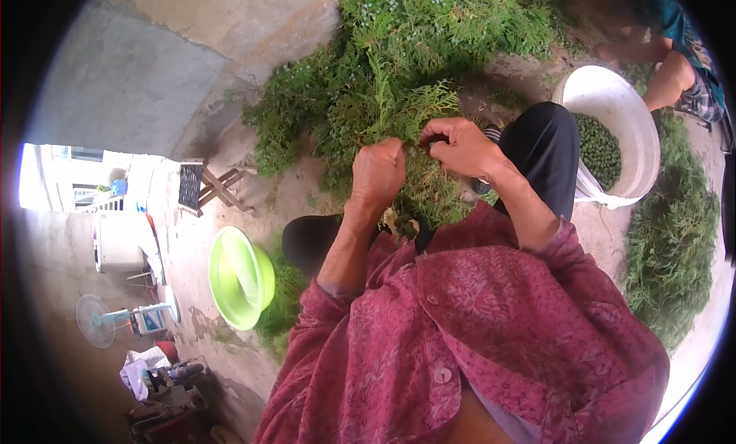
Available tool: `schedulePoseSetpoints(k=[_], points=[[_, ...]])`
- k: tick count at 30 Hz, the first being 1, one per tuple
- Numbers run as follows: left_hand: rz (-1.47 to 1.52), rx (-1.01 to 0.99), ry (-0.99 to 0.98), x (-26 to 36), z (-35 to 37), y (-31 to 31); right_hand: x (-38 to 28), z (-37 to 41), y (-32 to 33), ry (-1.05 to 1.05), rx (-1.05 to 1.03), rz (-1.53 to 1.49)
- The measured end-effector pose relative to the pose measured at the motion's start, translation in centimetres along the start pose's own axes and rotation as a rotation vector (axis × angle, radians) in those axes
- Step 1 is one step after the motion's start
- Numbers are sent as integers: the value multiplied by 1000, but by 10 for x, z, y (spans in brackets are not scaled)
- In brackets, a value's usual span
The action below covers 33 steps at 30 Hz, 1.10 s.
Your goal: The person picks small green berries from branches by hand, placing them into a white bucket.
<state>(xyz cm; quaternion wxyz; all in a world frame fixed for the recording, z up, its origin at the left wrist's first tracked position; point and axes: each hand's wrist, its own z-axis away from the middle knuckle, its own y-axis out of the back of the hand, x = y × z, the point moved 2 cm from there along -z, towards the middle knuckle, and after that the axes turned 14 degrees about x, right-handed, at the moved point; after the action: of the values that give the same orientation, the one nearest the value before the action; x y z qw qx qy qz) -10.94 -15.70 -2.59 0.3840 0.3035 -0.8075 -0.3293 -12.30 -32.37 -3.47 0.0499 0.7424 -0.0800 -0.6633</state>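
My left hand [378, 173] is closed in a fist around a green conifer branch [422, 105] with flat, scaly fronds. Close beside it, my right hand [462, 147] is closed in a pinch against the same foliage; its fingertips hide what they hold. More cut foliage [429, 195] hangs below both hands, over my lap. Beyond them lies a large heap of conifer branches [330, 91], with pale bluish cones or berries among the fronds. On the right, a white bucket [636, 129] leans over and holds many small round green cones or berries [598, 152].
Another person's arm [671, 80] reaches in at upper right. Loose branches [671, 237] lie right of the bucket. A lime-green basin [264, 279] with a basket inside sits at left, near a folding stool [211, 187]. A fan [96, 320] stands farther left.
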Motion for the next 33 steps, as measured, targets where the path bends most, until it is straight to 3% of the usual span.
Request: schedulePoseSetpoints(k=[1, 2, 4, 5, 7, 8, 10, 11, 13, 14, 16, 18, 20, 22, 24, 25, 28, 31, 33], points=[[-2, -9, -12, 0, 0, 0, 3, 1, 0, -211, -97, -135], [-2, -8, -11, 2, 0, 0, 4, 2, 0, -212, -99, -134], [-15, -6, -38, 6, 1, -1, 3, 2, 4, 2, 89, 109], [-15, -7, -38, 7, 1, -1, 5, 2, 2, 1, 89, 109], [-21, -24, -44, 10, 0, -1, 5, 1, 0, 279, 291, 441], [-20, -23, -44, 10, 0, -2, 5, 1, 1, 280, 292, 441], [59, 38, -49, 10, 0, -2, 12, -1, 2, -250, 118, -176], [56, 39, -49, 7, 1, -1, 10, -2, 7, -248, 117, -178], [-45, 15, 13, -1, 4, 2, 2, -1, 17, -427, 39, -750], [-45, 14, 14, -3, 6, 3, -2, 0, 24, -430, 39, -750], [-52, 45, 53, -6, 6, 5, -12, 0, 31, -417, -68, -1056], [-68, 37, 43, -6, 4, 4, -20, 3, 24, -451, -128, -1105], [-84, 29, 34, -6, 3, 2, -34, 9, 13, -472, -94, -820], [-96, 48, 1, -4, 2, 0, -4, 5, -4, -426, -174, -725], [-97, 53, 13, 3, 1, 3, 2, 2, -17, 161, 162, -85], [-97, 59, 28, 6, 0, 5, -2, 4, -17, 99, 211, 58], [-118, 37, 37, 13, -1, 8, -4, 0, -18, 172, 248, 258], [-91, 47, 14, 8, 0, 6, -4, -3, -17, 66, 183, 156], [-74, 46, 4, 6, 0, 5, -1, -4, -19, 127, 208, 167]])
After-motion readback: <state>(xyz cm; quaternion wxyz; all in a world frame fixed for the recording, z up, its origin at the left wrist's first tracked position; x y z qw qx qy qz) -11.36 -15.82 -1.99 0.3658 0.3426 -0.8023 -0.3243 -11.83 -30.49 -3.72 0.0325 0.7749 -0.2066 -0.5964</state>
